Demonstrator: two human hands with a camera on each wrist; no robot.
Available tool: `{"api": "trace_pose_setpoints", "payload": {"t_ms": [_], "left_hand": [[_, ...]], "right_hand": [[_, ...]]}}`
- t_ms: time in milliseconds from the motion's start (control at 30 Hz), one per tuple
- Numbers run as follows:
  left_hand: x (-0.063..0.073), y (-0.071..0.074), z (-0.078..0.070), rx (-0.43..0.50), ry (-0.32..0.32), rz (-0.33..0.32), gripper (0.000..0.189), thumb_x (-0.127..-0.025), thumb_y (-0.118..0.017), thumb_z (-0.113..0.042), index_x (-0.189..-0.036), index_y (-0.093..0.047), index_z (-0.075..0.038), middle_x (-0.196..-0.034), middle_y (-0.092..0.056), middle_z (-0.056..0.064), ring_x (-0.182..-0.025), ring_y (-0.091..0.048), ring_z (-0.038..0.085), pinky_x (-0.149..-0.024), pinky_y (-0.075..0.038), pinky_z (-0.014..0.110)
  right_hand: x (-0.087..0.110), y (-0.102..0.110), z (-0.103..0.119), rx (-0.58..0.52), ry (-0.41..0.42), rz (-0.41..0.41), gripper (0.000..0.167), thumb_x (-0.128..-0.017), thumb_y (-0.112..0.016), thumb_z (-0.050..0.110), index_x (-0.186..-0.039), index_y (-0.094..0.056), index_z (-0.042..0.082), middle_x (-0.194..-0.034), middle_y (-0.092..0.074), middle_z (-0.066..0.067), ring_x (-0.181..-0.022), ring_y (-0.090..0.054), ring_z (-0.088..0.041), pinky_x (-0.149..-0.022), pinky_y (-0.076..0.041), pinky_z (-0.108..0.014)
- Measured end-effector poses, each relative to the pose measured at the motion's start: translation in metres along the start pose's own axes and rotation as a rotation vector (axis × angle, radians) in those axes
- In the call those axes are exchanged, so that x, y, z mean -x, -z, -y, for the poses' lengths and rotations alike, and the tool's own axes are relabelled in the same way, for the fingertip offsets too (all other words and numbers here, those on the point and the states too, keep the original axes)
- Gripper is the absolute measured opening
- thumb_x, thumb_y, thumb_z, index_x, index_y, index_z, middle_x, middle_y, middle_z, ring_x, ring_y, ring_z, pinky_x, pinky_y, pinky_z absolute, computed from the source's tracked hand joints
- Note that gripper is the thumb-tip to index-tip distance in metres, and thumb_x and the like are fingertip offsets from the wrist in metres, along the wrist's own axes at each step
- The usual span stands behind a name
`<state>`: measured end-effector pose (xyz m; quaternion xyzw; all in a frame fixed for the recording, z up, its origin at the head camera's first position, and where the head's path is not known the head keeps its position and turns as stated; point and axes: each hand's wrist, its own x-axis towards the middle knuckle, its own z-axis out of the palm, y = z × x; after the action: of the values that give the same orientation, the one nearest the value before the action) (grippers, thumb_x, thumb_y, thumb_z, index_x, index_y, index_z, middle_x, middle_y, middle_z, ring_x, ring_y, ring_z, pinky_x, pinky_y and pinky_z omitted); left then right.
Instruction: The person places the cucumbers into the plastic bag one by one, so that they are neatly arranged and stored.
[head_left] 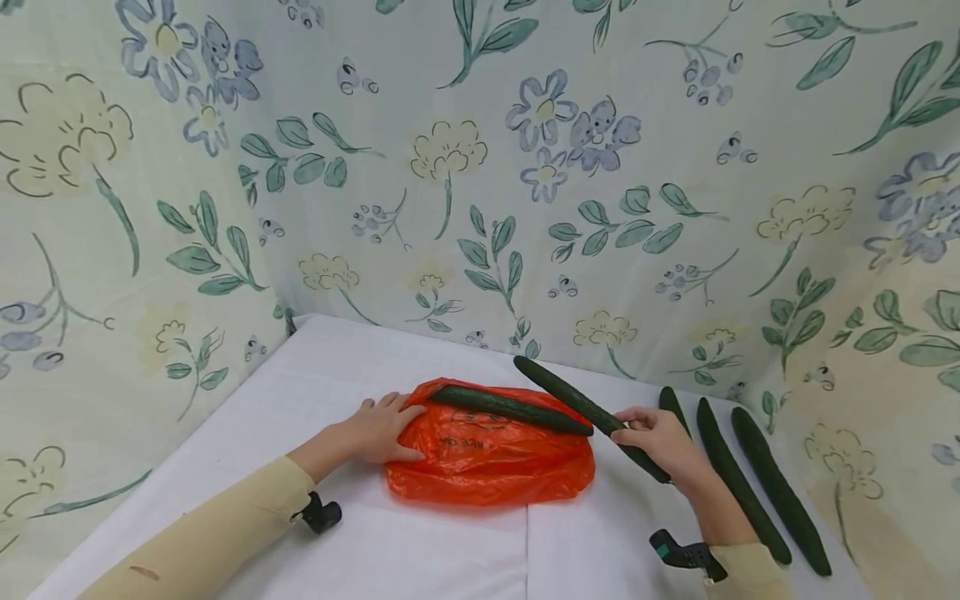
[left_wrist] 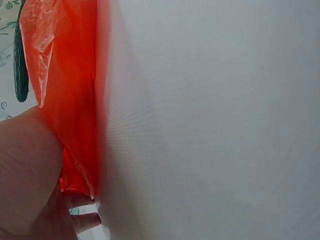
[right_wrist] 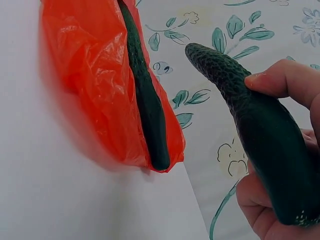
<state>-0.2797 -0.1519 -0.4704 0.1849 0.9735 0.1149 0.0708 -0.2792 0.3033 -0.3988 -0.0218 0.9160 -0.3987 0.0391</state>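
Observation:
An orange-red plastic bag (head_left: 487, 471) lies on the white table, and one dark green cucumber (head_left: 510, 408) rests along its top. My left hand (head_left: 381, 429) touches the bag's left end, fingers spread; the left wrist view shows the hand (left_wrist: 30, 170) against the crumpled plastic. Between thumb and fingers, my right hand (head_left: 663, 442) grips a second cucumber (head_left: 558, 387), tilted just right of the bag. In the right wrist view this held cucumber (right_wrist: 265, 135) is apart from the cucumber on the bag (right_wrist: 150, 110).
Three more cucumbers lie side by side at the table's right: a left one (head_left: 672, 407) partly behind my right hand, a middle one (head_left: 738, 479) and an outer one (head_left: 780, 487). Floral cloth (head_left: 420, 208) hangs behind and beside the white tabletop (head_left: 337, 358).

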Motion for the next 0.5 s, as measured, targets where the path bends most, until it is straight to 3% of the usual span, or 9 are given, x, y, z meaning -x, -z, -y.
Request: {"api": "trace_pose_setpoints", "payload": {"t_ms": [233,500], "left_hand": [[0.0,0.001,-0.002,0.026,0.001,0.004,0.09,-0.08,-0.072,-0.065,-0.152,-0.044,-0.02,-0.159,-0.036,0.014,-0.148,-0.028,0.041,-0.112,-0.027,0.072],[0.001,0.002,0.0,0.006,0.026,0.007,0.09,-0.08,-0.071,-0.068,-0.153,-0.042,-0.023,-0.161,-0.035,0.012,-0.151,-0.026,0.039,-0.115,-0.027,0.069]], "right_hand": [[-0.006,-0.007,0.011,-0.008,0.073,0.086,0.035,-0.085,-0.079,0.02,-0.114,-0.07,0.002,-0.085,-0.068,-0.005,-0.087,-0.061,-0.022,-0.084,-0.058,-0.038],[-0.02,-0.023,0.026,0.021,0.136,0.169,0.031,-0.083,-0.078,0.015,-0.11,-0.07,0.005,-0.071,-0.052,-0.002,-0.086,-0.058,-0.022,-0.076,-0.056,-0.03]]}}
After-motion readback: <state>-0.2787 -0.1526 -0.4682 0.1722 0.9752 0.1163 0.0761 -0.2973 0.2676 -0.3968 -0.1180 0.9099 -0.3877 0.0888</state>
